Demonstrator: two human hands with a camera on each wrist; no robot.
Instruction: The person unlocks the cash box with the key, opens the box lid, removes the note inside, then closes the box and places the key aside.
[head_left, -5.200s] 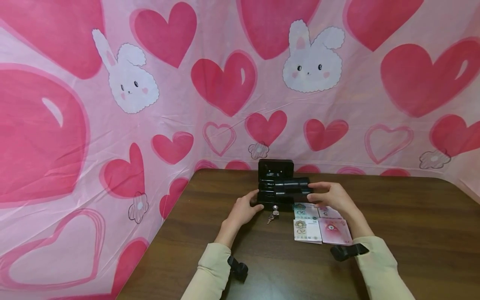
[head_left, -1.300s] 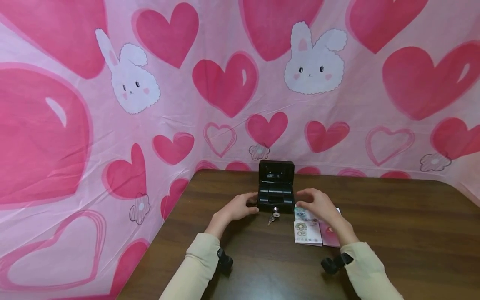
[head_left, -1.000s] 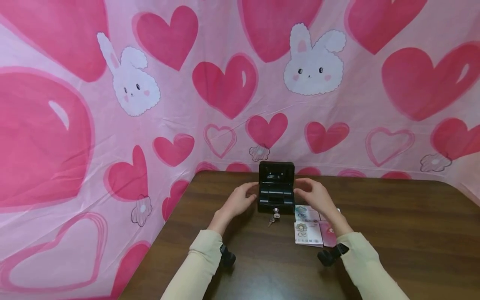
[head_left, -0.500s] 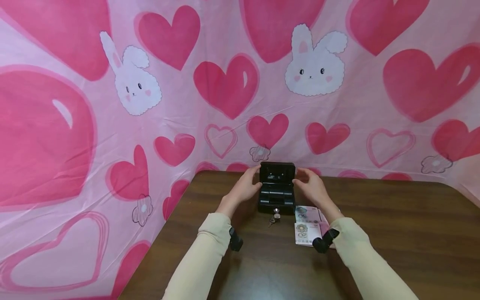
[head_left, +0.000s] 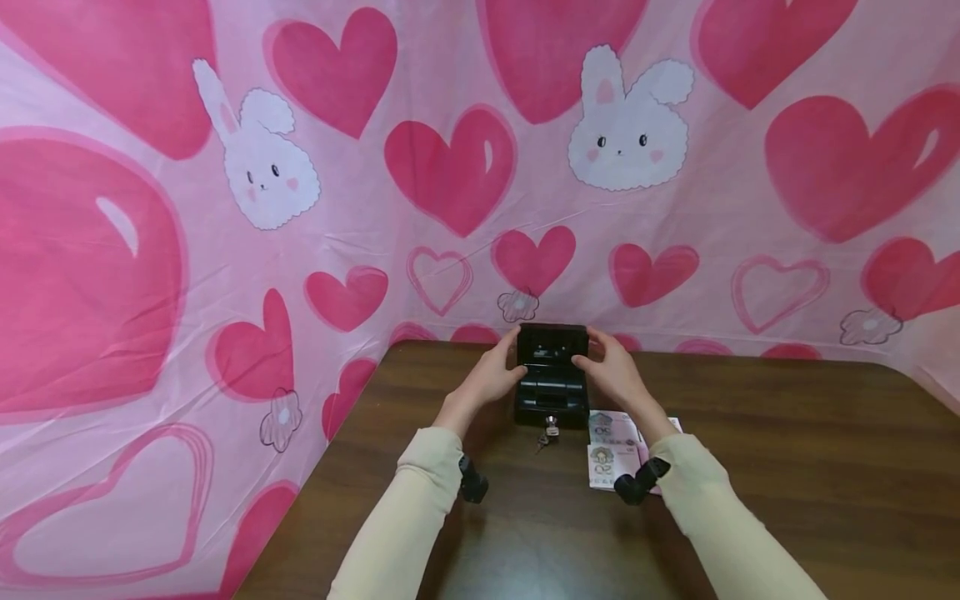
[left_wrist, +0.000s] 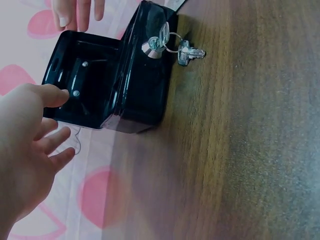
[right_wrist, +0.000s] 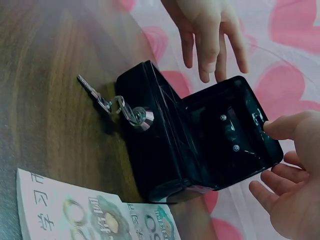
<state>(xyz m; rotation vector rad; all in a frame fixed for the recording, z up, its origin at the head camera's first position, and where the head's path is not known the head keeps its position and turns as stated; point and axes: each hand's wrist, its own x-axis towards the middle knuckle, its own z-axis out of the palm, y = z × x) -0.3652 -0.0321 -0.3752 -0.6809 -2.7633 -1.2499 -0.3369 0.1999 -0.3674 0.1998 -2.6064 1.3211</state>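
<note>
A small black cash box (head_left: 552,412) stands on the table with its lid (head_left: 552,343) raised toward the back. My left hand (head_left: 489,379) is at the lid's left edge, thumb over the inner side and fingers around behind. At the opposite edge, my right hand (head_left: 618,375) pinches the lid the same way, its thumb (right_wrist: 287,126) on the inner face. Inside the box sits a black coin tray (head_left: 552,387). From the front lock (right_wrist: 142,119) hang keys (left_wrist: 185,52) on a ring.
Folded banknotes (head_left: 613,467) lie right of the box, partly under my right forearm and wrist camera (head_left: 637,483). The brown wooden table (head_left: 787,467) ends at a pink heart-patterned cloth (head_left: 450,67) close behind the box.
Earlier my right hand held the coin tray at an angle over the box; now it sits inside. Both hands have since slid up from the box's sides to the lid's edges.
</note>
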